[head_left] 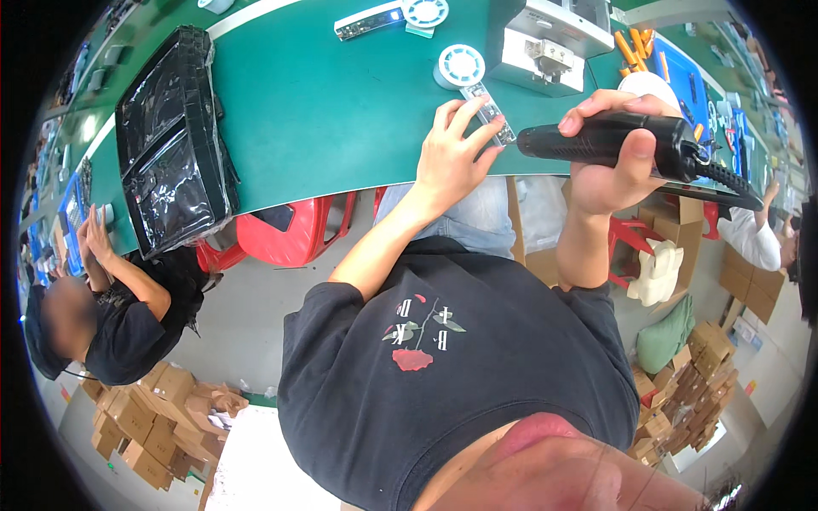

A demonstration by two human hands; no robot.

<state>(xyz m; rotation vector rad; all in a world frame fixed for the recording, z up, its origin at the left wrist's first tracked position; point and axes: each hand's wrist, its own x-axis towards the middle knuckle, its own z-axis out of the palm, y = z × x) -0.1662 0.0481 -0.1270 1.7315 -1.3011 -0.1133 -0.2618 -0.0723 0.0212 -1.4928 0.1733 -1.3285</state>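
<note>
My left hand [461,152] rests at the near edge of the green table [324,111]. Its fingers are curled onto the narrow body of a small handheld fan [460,66], holding it down. The fan's round white head points away from me, and its body appears to have inner parts exposed. Wrapped around a black electric screwdriver [609,141] is my right hand [618,157]. The screwdriver lies nearly level, its tip end pointing left toward the fan body. A coiled cord runs from its back end.
Another handheld fan [424,12] lies farther back. A white and grey machine [550,64] stands beyond my right hand, near orange-handled tools [632,53] and a blue tray [686,77]. A black plastic-lined bin [175,140] sits left. A co-worker's hands [96,238] show far left.
</note>
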